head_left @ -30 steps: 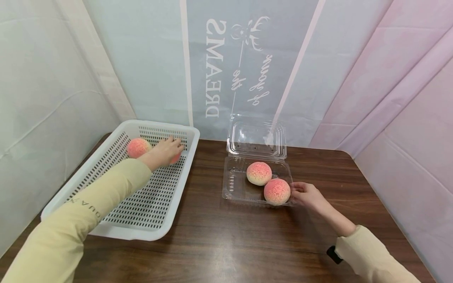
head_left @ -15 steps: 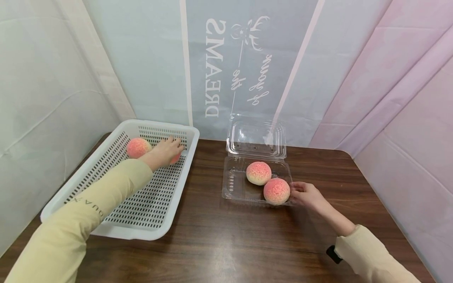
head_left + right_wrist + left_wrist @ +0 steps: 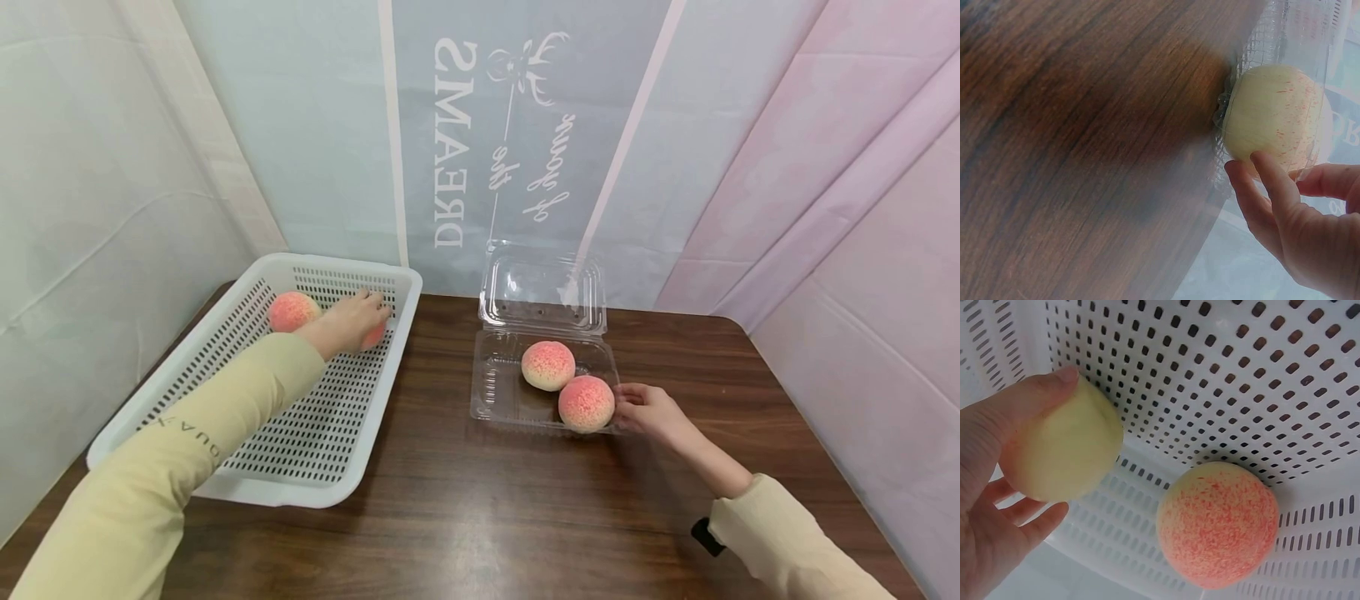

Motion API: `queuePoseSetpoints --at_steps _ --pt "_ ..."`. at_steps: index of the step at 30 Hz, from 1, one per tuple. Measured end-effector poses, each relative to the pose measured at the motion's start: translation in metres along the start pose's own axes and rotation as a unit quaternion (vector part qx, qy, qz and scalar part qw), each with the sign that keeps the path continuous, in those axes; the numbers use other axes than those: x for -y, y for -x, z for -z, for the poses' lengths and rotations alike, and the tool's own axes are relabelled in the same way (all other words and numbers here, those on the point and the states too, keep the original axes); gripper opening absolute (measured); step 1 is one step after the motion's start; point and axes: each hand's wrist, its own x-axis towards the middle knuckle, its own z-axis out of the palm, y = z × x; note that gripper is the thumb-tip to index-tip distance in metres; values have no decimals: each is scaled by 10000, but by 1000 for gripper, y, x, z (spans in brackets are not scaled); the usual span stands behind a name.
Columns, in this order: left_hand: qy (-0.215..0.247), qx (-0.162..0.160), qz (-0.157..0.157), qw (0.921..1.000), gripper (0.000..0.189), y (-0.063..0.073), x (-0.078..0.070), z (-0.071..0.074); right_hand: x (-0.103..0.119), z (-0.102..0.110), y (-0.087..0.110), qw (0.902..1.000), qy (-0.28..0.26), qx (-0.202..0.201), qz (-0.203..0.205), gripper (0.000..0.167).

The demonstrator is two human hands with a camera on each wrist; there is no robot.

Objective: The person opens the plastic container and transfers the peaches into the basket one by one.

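Observation:
Inside the white slotted basket [image 3: 390, 392], my left hand [image 3: 348, 323] grips a peach [image 3: 1075, 450]. Its thumb lies over the fruit and the other fingers reach round beneath, as the left wrist view shows. A second peach [image 3: 292, 312] lies beside it in the basket. Further right stands a clear plastic clamshell box [image 3: 498, 408] with its lid raised. Two peaches sit in it, a back peach [image 3: 548, 366] and a front peach [image 3: 587, 403]. My right hand [image 3: 654, 414] holds the box's right edge, bent fingers and thumb at the wall close to the front peach.
A dark wooden table [image 3: 450, 500] carries the basket on the left and the box right of centre. The box's lid [image 3: 542, 287] leans back near a printed cloth backdrop [image 3: 330, 142]. Pale cloth walls stand at both sides.
Hardly anything differs. The whole head view shifts very slightly, while both hands and all the peaches keep their places.

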Motion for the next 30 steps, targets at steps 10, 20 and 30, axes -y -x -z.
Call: queuePoseSetpoints --at_steps 10,20,30 --pt "376 65 136 9992 71 1 1 12 0 0 -2 10000 -26 13 75 44" --pt "347 -157 141 9992 71 3 10 19 -2 0 -2 10000 -65 18 27 43" --pt "63 -15 134 9999 71 5 15 32 -5 0 -2 10000 -7 26 70 42"
